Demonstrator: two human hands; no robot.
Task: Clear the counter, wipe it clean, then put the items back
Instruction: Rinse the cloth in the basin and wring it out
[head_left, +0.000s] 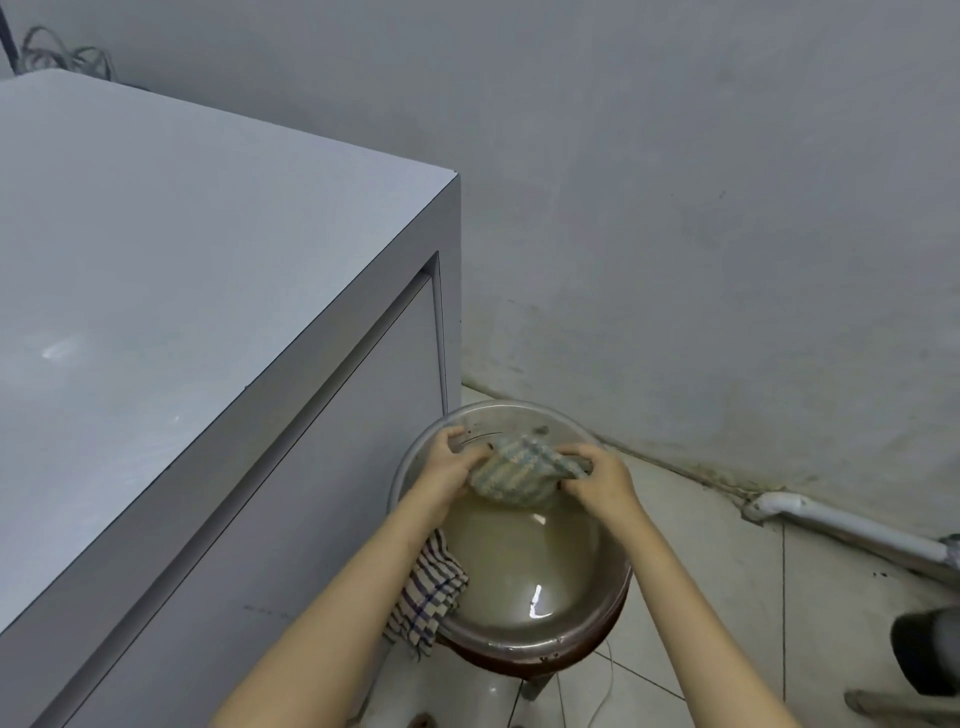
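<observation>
Both hands, left hand and right hand, grip opposite ends of the striped cloth, its long axis running between them (just above the murky water in the basin).

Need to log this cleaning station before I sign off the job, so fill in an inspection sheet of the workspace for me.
Surface: counter, pale grey top, with a faint shiny patch near its left edge.
Job's things: striped cloth held over a basin of cloudy water; a checked cloth hangs over the basin's left rim.
Clutter: dark object at the right edge, too blurred to identify.
Hands: left hand and right hand both grip the striped cloth.
Cables: tangle behind the counter's far corner; thin white cord on the floor.
Surroundings: stained wall, tiled floor, white pipe along the wall's base.
</observation>
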